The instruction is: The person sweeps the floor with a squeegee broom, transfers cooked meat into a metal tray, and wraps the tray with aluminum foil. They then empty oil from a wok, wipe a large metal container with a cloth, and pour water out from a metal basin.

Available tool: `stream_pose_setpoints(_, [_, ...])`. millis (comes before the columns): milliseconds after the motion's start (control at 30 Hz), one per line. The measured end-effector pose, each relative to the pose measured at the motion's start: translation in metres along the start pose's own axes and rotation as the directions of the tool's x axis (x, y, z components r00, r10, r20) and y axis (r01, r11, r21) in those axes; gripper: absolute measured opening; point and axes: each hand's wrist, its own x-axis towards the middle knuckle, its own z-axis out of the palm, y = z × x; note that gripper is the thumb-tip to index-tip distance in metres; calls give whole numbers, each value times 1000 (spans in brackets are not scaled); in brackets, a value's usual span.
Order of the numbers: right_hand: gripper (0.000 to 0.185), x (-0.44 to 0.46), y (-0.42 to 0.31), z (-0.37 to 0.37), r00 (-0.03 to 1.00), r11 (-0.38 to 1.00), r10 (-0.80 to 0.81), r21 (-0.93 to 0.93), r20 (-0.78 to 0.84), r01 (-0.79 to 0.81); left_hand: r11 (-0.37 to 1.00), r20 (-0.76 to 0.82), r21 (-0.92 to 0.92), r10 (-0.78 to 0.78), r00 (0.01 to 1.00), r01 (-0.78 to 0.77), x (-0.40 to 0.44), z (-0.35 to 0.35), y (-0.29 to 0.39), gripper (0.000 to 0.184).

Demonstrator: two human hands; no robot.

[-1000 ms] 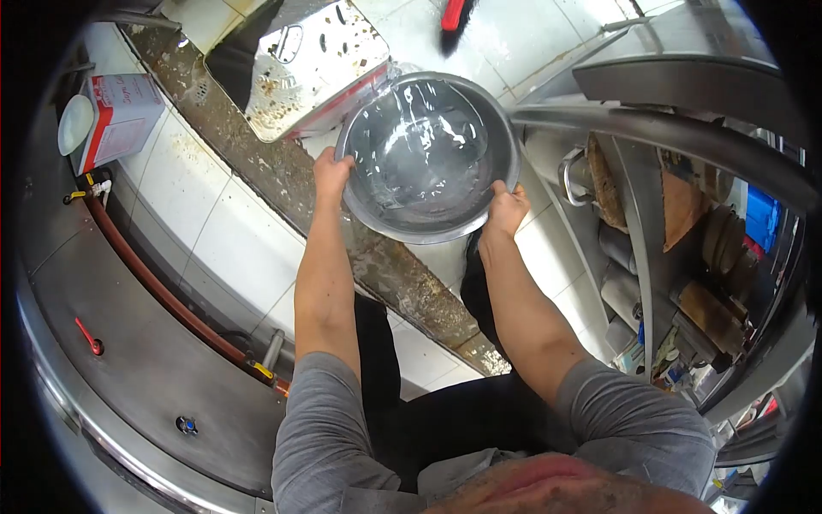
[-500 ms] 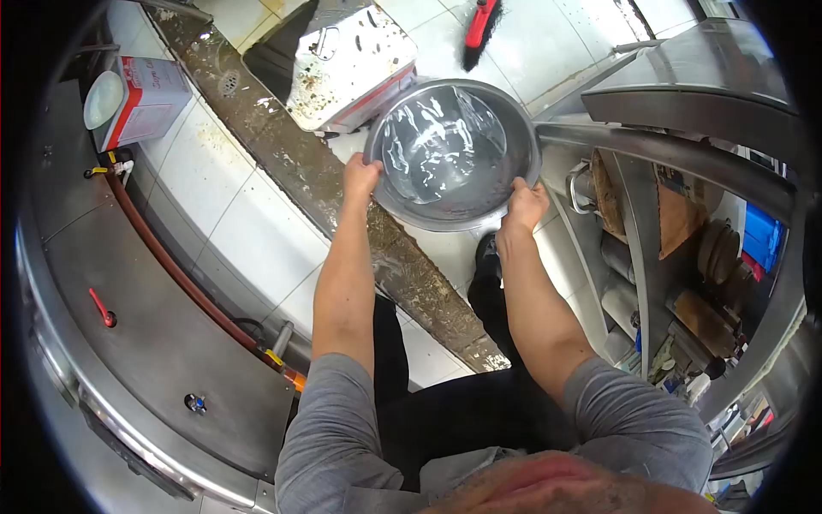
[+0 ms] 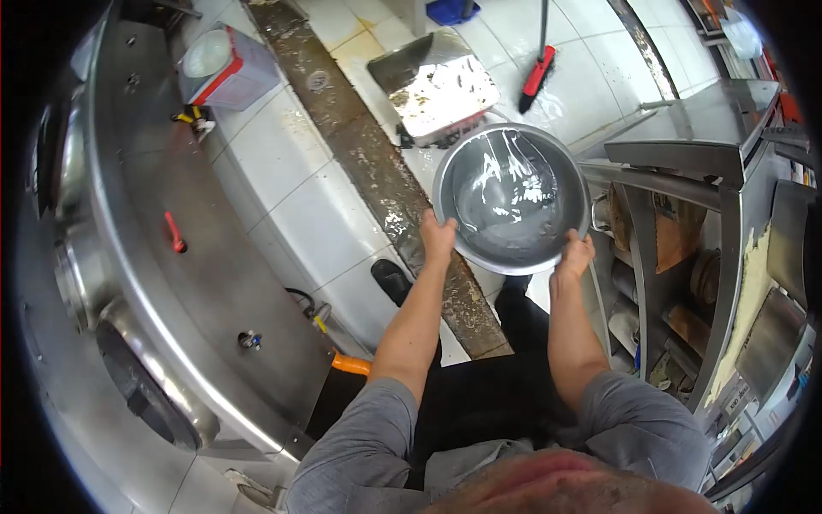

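A large round metal basin (image 3: 514,244) with clear liquid in it is held out in front of me above the floor. My left hand (image 3: 438,236) grips its rim at the lower left, and my right hand (image 3: 574,255) grips the rim at the lower right. The basin looks roughly level. Just beyond it, a square metal tin (image 3: 441,86) with dark spots on its shiny top stands on the tiles.
A steel counter (image 3: 163,283) curves along the left. A red and white box (image 3: 244,77) stands beside it. Behind the basin is a red brush (image 3: 537,79). A drain channel (image 3: 342,128) crosses the floor. Metal shelving (image 3: 676,163) with pans lines the right.
The view has shifted, showing more of the left counter and the far floor. The basin, still in both hands, appears further right in view. A black shoe now shows left of my left arm.
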Motion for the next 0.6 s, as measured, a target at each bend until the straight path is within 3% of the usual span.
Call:
stream_pose_setpoints(200, [5,-61,-54,-23,994,995,46,-94,99,-36,997,-120,76,26,992,-17,-81,-84,68,27])
stream_pose_setpoints(267, [6,-86,-82,-25,993,999,37,-6,110,-37,994,-126,93,66,990,-55,-101,-111,118,26])
stream_pose_setpoints(300, [6,-97,-97,-28,991,997,60,-51,123,-54,991,-122,113,82,989,-68,-111,-124,140,25])
stream_pose_setpoints(400, [6,-130,-139,-28,989,998,37,-64,140,-29,981,-126,168,115,985,-93,-113,-152,183,25])
stream_pose_setpoints(600, [2,-170,-219,11,992,992,-72,112,104,60,959,-65,189,228,971,-212,-77,-176,269,30])
